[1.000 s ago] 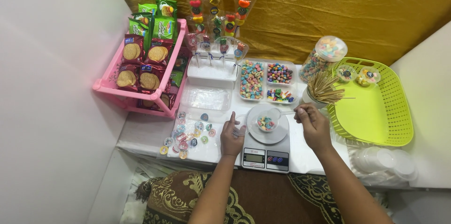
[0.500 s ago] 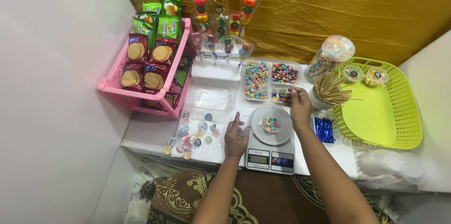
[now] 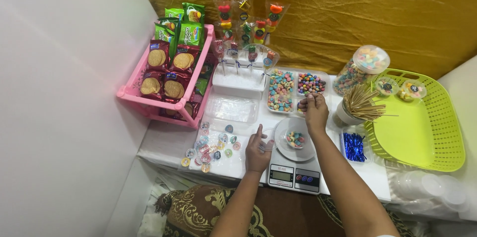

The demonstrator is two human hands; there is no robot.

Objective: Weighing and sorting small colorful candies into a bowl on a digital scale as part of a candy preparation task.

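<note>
Head view. A small clear cup [image 3: 295, 139] is sitting on the round pan of a digital kitchen scale [image 3: 294, 176], holding a little heap of pastel ring-shaped sweets in pink, yellow, green and blue. The right hand [image 3: 314, 111] is hovering just behind the scale, fingers bunched together over the divided tray [image 3: 293, 89]; whether a sweet is sitting between the fingertips, cannot tell. The left hand [image 3: 259, 151] is resting just left of the scale, fingers curled and pinching a small clear round lid [image 3: 268, 144].

Containers, all placed from the scale: the divided tray behind it is carrying pastel rings in one compartment and darker mixed candy beads in another. Behind and to the right, a clear jar [image 3: 358, 69] is lying tilted, full of the same pastel rings. Right of the scale, a white cup of wooden skewers [image 3: 358, 105], then a lime-green basket [image 3: 422, 122] with two filled clear cups at its far rim. Far left, a pink crate [image 3: 149, 105] is holding biscuit packets. Just left, round stickers [image 3: 211, 146] are lying scattered.
</note>
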